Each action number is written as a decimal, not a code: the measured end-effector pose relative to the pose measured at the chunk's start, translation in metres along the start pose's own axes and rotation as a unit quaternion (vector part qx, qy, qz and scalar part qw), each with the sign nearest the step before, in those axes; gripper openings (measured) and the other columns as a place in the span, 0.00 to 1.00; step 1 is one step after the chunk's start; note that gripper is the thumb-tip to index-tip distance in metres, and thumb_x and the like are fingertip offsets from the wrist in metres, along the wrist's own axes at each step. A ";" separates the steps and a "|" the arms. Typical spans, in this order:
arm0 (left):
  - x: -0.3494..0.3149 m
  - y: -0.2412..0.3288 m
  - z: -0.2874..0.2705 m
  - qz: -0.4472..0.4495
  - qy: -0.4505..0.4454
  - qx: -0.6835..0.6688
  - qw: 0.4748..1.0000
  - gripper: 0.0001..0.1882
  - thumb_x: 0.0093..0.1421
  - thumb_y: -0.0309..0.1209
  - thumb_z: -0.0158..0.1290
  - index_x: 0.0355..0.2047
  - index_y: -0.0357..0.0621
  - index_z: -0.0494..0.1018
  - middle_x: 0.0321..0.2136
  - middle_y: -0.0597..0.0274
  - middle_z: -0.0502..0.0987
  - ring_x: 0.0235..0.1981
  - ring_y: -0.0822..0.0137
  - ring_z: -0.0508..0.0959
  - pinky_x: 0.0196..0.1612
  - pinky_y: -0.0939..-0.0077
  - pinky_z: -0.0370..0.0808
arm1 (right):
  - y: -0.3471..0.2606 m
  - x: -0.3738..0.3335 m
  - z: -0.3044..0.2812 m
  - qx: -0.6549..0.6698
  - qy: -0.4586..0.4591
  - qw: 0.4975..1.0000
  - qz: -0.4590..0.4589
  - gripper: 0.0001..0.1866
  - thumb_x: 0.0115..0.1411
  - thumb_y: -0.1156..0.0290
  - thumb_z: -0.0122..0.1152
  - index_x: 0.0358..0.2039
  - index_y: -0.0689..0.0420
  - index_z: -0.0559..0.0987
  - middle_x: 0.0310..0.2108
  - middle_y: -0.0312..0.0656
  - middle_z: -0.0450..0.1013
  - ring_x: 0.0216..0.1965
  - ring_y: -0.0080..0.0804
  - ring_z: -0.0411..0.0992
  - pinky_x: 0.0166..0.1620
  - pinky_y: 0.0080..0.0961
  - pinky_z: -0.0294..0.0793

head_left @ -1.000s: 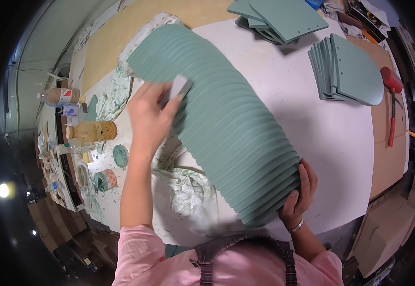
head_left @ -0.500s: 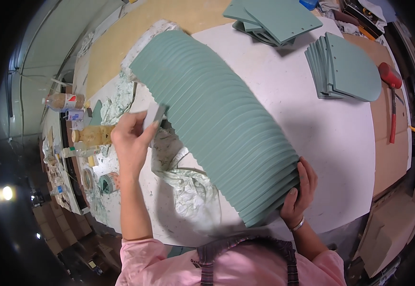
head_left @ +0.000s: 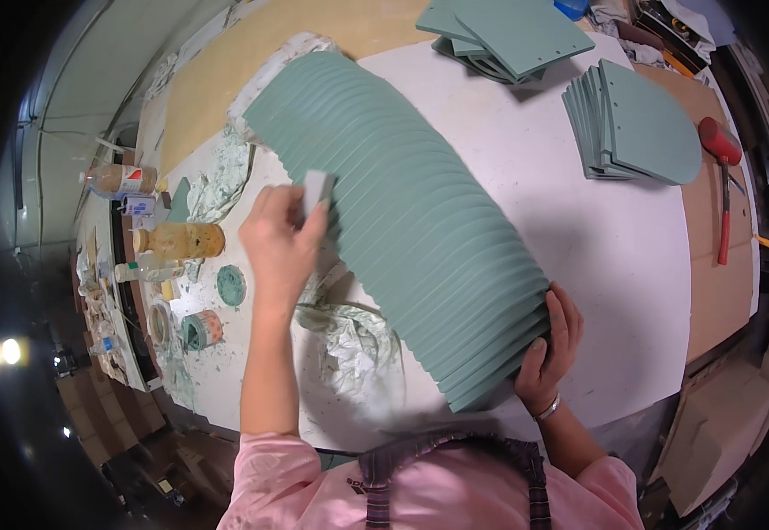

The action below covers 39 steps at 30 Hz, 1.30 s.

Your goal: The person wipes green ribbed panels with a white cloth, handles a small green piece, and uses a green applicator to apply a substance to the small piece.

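A long row of green panels (head_left: 402, 212), stood on edge and packed side by side, runs diagonally across the white table (head_left: 579, 247). My left hand (head_left: 280, 238) grips a small grey sanding block (head_left: 316, 190) and presses it against the left flank of the row. My right hand (head_left: 550, 349) is clamped around the near end of the row, fingers spread over the last panels. A bracelet sits on that wrist.
Two stacks of green panels (head_left: 640, 124) (head_left: 499, 31) lie at the back right. A red mallet (head_left: 722, 168) rests at the right edge. Bottles and jars (head_left: 177, 238), a tape roll (head_left: 201, 329) and crumpled stained rags (head_left: 358, 340) crowd the left side.
My left hand with the block went from the top of the row down to its left side, then came back up against the flank. My right hand stayed on the near end.
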<state>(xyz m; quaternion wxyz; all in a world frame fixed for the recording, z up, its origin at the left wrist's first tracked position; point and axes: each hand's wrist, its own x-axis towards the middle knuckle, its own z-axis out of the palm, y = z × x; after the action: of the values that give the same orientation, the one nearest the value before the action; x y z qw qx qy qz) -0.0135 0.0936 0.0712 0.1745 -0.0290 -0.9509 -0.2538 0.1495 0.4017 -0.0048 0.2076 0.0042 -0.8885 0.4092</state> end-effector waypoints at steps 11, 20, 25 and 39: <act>-0.008 -0.006 -0.012 -0.026 -0.007 -0.006 1.000 0.13 0.52 0.28 0.67 0.36 0.35 0.80 0.28 0.56 0.79 0.24 0.64 0.79 0.30 0.71 0.76 | 0.000 0.001 -0.001 -0.003 0.006 1.000 0.002 0.28 0.64 0.67 0.44 0.61 0.68 0.73 0.61 0.58 0.71 0.59 0.56 0.68 0.63 0.47 0.62; 0.016 0.047 0.019 0.057 0.044 -0.045 0.996 0.14 0.52 0.34 0.67 0.34 0.38 0.80 0.26 0.55 0.78 0.24 0.58 0.78 0.30 0.65 0.76 | -0.004 0.001 0.003 0.017 0.007 1.000 0.003 0.29 0.61 0.69 0.46 0.61 0.69 0.72 0.61 0.57 0.71 0.60 0.55 0.68 0.64 0.47 0.60; -0.014 0.027 0.008 0.036 0.011 0.003 0.999 0.12 0.53 0.30 0.66 0.34 0.36 0.78 0.26 0.56 0.76 0.25 0.60 0.77 0.30 0.68 0.75 | 0.000 0.001 0.001 0.023 0.009 1.000 0.006 0.29 0.61 0.69 0.45 0.61 0.69 0.72 0.61 0.57 0.71 0.60 0.55 0.68 0.64 0.47 0.60; -0.035 0.012 -0.028 0.028 -0.039 0.000 0.999 0.13 0.47 0.23 0.67 0.36 0.38 0.80 0.26 0.59 0.73 0.28 0.57 0.75 0.31 0.65 0.73 | 0.000 -0.001 0.004 0.016 0.015 1.000 -0.003 0.29 0.61 0.69 0.47 0.61 0.67 0.73 0.61 0.57 0.71 0.59 0.55 0.69 0.63 0.47 0.61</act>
<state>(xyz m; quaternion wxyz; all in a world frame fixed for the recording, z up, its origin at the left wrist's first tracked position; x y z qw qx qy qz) 0.0303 0.0910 0.0874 0.1441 -0.0661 -0.9558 -0.2476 0.1493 0.3985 -0.0072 0.2219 0.0043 -0.8788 0.4224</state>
